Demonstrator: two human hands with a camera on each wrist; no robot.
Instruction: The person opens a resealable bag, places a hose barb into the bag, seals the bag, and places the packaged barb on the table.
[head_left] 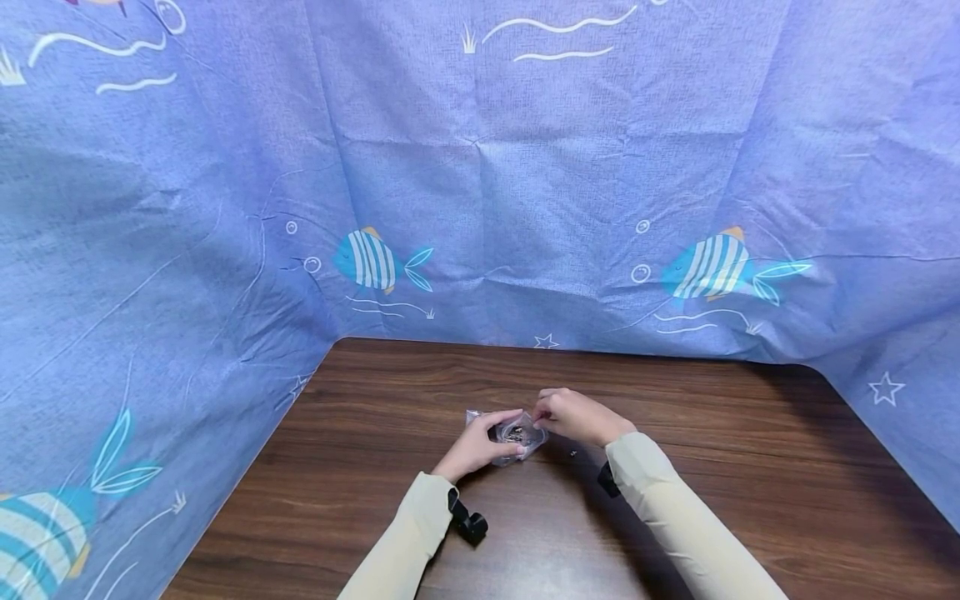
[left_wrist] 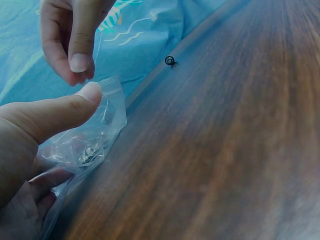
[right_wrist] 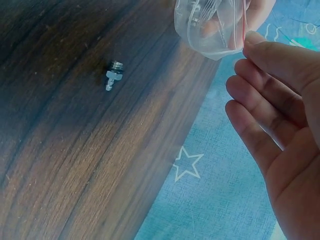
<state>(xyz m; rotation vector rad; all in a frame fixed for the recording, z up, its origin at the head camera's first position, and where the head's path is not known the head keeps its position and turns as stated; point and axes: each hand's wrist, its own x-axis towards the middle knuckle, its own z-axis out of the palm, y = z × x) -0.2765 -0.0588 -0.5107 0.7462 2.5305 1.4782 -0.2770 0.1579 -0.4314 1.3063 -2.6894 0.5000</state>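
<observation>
A clear zip-lock bag (head_left: 534,438) with small metal parts inside is held up over the table. My left hand (head_left: 480,442) grips it, thumb on one side and fingers on the other, as the left wrist view shows. At the bag's mouth, my right hand (head_left: 573,415) pinches the edge by the red zip strip (right_wrist: 244,22) between thumb and forefinger; its other fingers are loosely bent. A small metal barbed fitting (right_wrist: 113,76) with a threaded end lies on the table, to the right of the bag in the head view.
The dark wood-grain table (head_left: 360,392) reaches back to a blue fish-patterned cloth (head_left: 525,183), which hangs behind it and along the sides. Black wrist straps (head_left: 468,523) sit at both cuffs.
</observation>
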